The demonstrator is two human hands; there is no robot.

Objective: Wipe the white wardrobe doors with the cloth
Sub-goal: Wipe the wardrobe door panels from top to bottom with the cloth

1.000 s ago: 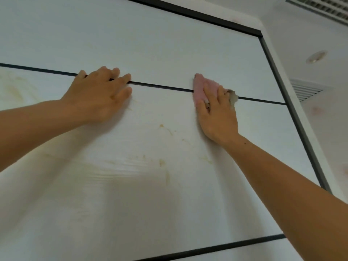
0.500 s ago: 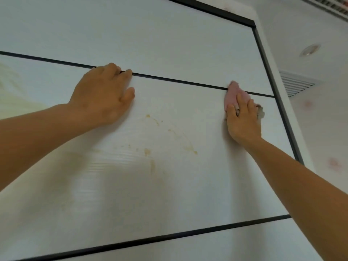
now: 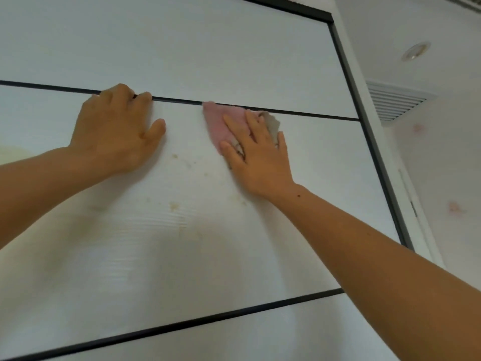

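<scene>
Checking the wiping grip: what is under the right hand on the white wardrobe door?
A crumpled pink cloth with a grey edge lies under the right hand, pressed flat against the white wardrobe door. The door surface beneath cloth and palm is covered, so unseen.

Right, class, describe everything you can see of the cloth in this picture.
The cloth is soft-looking fabric, mostly pink, with a crumpled greyish-white part at its right edge. It lies spread flat against the white wardrobe door, and its top edge reaches the dark line between two panels. The right hand presses it to the door with straight, spread fingers that cover its lower right part. The left hand rests apart from it.
</scene>
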